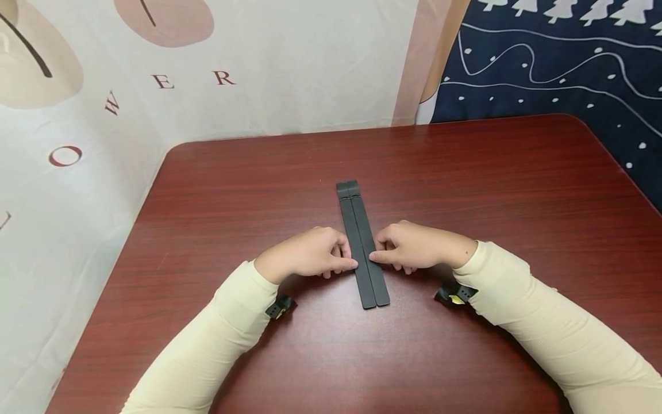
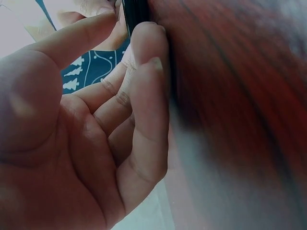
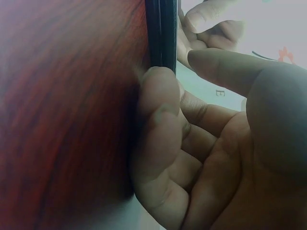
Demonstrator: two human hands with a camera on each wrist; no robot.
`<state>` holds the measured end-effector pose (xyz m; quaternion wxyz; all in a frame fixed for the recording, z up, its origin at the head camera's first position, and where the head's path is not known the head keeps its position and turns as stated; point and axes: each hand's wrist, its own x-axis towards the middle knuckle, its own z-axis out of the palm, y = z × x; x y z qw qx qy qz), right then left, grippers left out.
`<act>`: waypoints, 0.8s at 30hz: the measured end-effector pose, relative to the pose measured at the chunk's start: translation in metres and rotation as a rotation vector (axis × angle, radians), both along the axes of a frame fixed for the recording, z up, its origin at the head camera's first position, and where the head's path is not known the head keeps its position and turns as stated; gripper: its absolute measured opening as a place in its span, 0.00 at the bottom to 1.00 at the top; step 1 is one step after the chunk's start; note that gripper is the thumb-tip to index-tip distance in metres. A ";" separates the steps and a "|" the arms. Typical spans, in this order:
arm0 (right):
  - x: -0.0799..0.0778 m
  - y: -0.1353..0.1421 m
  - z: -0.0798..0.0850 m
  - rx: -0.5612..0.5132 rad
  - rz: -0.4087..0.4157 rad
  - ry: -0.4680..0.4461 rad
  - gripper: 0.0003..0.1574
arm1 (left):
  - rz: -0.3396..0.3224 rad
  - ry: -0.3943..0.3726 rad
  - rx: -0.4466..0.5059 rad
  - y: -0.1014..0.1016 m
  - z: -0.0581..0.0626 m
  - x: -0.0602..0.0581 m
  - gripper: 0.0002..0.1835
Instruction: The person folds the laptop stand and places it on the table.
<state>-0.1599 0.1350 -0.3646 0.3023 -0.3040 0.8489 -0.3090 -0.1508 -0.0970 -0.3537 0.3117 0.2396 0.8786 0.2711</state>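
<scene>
A long, flat black folded piece (image 1: 357,225) lies on the table, slightly slanted. A seam runs down its length, and a crease crosses it near the far end. At its left edge my left hand (image 1: 316,251) holds on, thumb on top and the other fingers bent against the side. Across from it, my right hand (image 1: 418,244) pinches the right edge in the same way. Both wrist views show the piece edge-on as thin dark layers (image 3: 162,33), with the curled fingers (image 2: 149,105) low against the tabletop. The piece's underside is hidden.
The reddish-brown wooden table (image 1: 248,184) has rounded far corners. Behind it hangs a pale cloth (image 1: 310,75) with printed letters, beside a dark blue cloth (image 1: 543,69) with white trees. Cream sleeves (image 1: 207,345) cover both forearms, and a small black device (image 1: 456,294) sits under the right wrist.
</scene>
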 end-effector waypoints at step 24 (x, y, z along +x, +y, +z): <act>0.001 0.003 0.002 0.009 0.023 0.057 0.18 | 0.003 0.035 0.016 -0.002 -0.001 -0.001 0.11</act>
